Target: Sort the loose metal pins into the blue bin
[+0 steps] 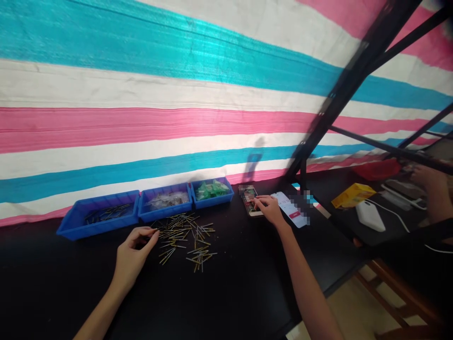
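Observation:
My left hand (132, 252) is at the left edge of a loose pile of thin gold-and-silver rods (177, 231) that look like drill bits. Its thumb and forefinger are pinched together; whatever is between them is too small to make out. Over a phone (250, 200) with a lit screen, my right hand (271, 210) has its fingers partly bent, a fingertip touching the glass. A second, white-screened phone or card (290, 210) lies just right of that hand, partly blurred out.
Three blue bins line the back: one with dark rods (88, 226), one with clear plastic pieces (164, 215), one with green pieces (212, 200). Black metal frame bars (339, 89) slant up at right. Beyond them are a yellow box (354, 194), a white power bank (370, 216) and another person's arm (437, 189).

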{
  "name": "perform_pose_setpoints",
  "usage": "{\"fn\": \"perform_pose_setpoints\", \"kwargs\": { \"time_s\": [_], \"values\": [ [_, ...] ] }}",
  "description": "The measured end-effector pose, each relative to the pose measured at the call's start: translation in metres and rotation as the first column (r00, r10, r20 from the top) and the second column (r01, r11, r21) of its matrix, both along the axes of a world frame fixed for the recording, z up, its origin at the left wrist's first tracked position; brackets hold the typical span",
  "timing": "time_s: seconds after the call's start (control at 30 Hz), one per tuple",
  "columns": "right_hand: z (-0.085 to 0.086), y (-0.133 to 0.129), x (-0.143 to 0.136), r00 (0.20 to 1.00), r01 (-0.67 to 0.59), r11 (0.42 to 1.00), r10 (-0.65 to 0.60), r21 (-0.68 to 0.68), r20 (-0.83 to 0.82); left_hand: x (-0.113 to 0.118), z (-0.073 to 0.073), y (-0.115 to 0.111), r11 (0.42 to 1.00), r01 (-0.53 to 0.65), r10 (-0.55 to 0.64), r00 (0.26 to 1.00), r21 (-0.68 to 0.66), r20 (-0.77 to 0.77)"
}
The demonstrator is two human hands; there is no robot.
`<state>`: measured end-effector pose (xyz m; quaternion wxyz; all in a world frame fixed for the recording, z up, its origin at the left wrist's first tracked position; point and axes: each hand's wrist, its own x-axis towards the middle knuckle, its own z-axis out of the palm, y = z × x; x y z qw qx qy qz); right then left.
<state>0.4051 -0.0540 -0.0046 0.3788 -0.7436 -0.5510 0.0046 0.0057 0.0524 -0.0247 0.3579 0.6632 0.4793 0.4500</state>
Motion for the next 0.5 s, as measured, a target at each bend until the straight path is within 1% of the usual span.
{"fn": "perform_pose_setpoints", "kwargs": {
  "time_s": [0.13, 0.23, 0.33, 0.4, 0.5],
  "values": [
    [0.003, 0.001, -0.004, 0.999, -0.026, 0.999, 0.027, 0.032, -0.032, 0.000, -0.001, 0.001, 1.000, 0.017, -0.017, 0.999, 0.005, 0.035],
    [0.005, 0.002, -0.010, 0.992, -0.075, 0.992, 0.085, 0.099, -0.094, 0.000, -0.001, 0.000, 1.000, 0.028, -0.028, 0.999, 0.006, 0.022],
    [0.005, 0.003, -0.013, 0.985, -0.108, 0.988, 0.122, 0.111, -0.124, 0.000, -0.003, 0.001, 0.999, 0.034, -0.034, 0.999, 0.002, 0.008],
    [0.004, 0.003, -0.012, 0.986, -0.101, 0.990, 0.113, 0.101, -0.120, 0.000, -0.004, 0.001, 0.999, 0.033, -0.033, 0.999, 0.001, 0.006],
    [0.001, 0.003, -0.009, 0.995, -0.052, 0.995, 0.059, 0.082, -0.085, 0.000, -0.006, 0.002, 0.999, 0.032, -0.032, 0.999, 0.001, 0.006]
  ]
}}
